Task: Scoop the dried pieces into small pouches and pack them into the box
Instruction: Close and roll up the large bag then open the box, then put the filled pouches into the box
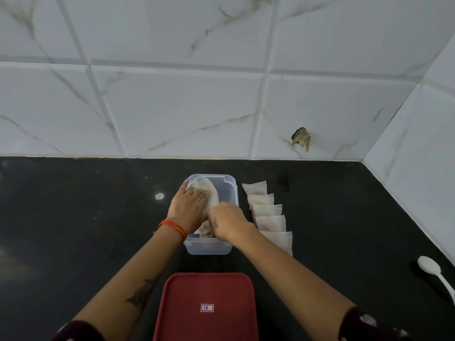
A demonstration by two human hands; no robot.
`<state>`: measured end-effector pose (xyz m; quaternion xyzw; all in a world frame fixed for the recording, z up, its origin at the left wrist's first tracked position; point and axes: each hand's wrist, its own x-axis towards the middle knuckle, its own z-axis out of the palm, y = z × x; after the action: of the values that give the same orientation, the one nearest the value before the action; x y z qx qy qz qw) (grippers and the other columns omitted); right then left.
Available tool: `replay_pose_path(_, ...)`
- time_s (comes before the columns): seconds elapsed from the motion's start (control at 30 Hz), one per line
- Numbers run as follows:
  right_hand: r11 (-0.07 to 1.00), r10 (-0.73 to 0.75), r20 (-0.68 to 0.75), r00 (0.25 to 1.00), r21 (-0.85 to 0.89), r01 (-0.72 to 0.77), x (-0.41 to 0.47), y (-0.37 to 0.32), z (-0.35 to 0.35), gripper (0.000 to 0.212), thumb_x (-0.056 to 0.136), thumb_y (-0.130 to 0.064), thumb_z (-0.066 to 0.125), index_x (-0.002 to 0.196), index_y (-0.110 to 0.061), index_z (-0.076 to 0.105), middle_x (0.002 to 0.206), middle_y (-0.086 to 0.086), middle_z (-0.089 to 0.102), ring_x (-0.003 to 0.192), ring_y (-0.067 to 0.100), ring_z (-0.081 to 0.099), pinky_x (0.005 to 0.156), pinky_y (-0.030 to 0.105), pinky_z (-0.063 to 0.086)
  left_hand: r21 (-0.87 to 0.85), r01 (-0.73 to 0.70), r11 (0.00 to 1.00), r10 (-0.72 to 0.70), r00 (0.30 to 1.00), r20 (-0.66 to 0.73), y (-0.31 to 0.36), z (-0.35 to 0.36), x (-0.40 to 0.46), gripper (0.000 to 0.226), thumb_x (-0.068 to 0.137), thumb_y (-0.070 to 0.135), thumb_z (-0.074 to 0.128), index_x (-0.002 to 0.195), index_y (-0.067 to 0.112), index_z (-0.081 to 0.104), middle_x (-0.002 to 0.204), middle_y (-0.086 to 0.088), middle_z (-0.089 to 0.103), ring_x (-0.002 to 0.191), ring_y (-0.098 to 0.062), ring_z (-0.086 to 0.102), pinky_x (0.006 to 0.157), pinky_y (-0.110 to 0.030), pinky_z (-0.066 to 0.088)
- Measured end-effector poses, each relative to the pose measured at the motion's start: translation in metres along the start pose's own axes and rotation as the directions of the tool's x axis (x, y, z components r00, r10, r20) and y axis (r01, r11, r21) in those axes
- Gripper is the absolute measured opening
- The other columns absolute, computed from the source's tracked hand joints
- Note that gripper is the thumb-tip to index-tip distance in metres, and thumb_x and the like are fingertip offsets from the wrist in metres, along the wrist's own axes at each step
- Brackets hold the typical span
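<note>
Red lid (206, 306) lies nearest, just before the box (209, 247). Both hands in the box: left hand (188, 205) flat, pressing a pouch (211, 193); right hand (227, 221) curled, grasp unclear. Filled pouches (268, 215) lined up right of the box. Risk: hard pressing may burst a pouch. Box contents mostly hidden.

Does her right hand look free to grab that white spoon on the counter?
Probably not yet: the right hand is busy in the box with pouches. The white spoon lies unobstructed on its side.
</note>
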<state>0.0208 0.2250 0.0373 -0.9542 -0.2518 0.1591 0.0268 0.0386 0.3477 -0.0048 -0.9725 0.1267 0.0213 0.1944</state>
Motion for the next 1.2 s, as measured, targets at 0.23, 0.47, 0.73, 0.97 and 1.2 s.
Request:
replay_pose_path(0.23,0.998,-0.031,0.110,0.993,-0.047,0.036,0.009,0.000,0.000,0.028,0.093,-0.017,0.055,0.117,-0.006,0.059,0.100,0.011,0.055,0.096,0.022,0.055,0.088,0.032,0.044,0.006,0.000,1.000,0.000,1.000,0.008,0.000,0.000,0.000,0.056,0.100,0.039,0.031,0.150,0.019,0.015,0.158,-0.004,0.018,0.146,-0.023,0.012,0.116,-0.046,-0.006)
replay_pose_path(0.47,0.982,-0.148,0.141,0.979,0.139,0.129,-0.003,0.007,-0.016,0.026,0.090,-0.010,0.057,0.116,-0.008,0.062,0.108,0.011,0.063,0.093,0.023,0.057,0.082,0.030,0.047,-0.172,-0.006,0.985,-0.008,0.997,-0.078,-0.004,-0.006,-0.002,0.042,0.096,0.034,0.042,0.138,0.028,0.044,0.141,0.006,0.048,0.137,-0.016,0.034,0.117,-0.045,-0.005)
replay_pose_path(0.73,0.777,-0.107,-0.282,0.953,0.574,0.258,-0.065,0.074,-0.019,0.025,0.091,-0.008,0.057,0.109,-0.018,0.071,0.110,-0.008,0.069,0.099,-0.001,0.059,0.084,0.000,0.039,-0.604,-0.167,0.779,-0.274,0.775,-0.569,0.036,-0.023,-0.010,0.020,0.081,0.014,0.064,0.098,0.006,0.071,0.102,-0.011,0.071,0.093,-0.032,0.067,0.083,-0.043,0.052)
replay_pose_path(0.97,0.536,0.278,-0.427,0.860,0.812,0.230,-0.106,0.129,0.027,0.028,0.087,-0.006,0.063,0.097,-0.031,0.071,0.097,-0.020,0.069,0.099,-0.005,0.062,0.087,0.012,0.047,-0.725,-0.309,0.616,-0.243,0.801,-0.547,0.118,-0.048,-0.021,0.036,0.086,0.015,0.061,0.122,0.012,0.061,0.124,-0.007,0.061,0.111,-0.021,0.059,0.092,-0.027,0.048)
replay_pose_path(1.2,0.481,0.567,-0.153,0.810,0.859,-0.174,-0.113,0.137,0.097,0.022,0.086,-0.016,0.066,0.107,-0.024,0.064,0.092,-0.013,0.063,0.092,0.004,0.063,0.065,0.004,0.041,-0.966,-0.015,0.259,-0.441,0.888,-0.132,0.185,-0.018,-0.045,0.060,0.085,0.008,0.061,0.140,0.012,0.038,0.136,-0.002,0.043,0.120,-0.018,0.049,0.102,-0.034,0.043)
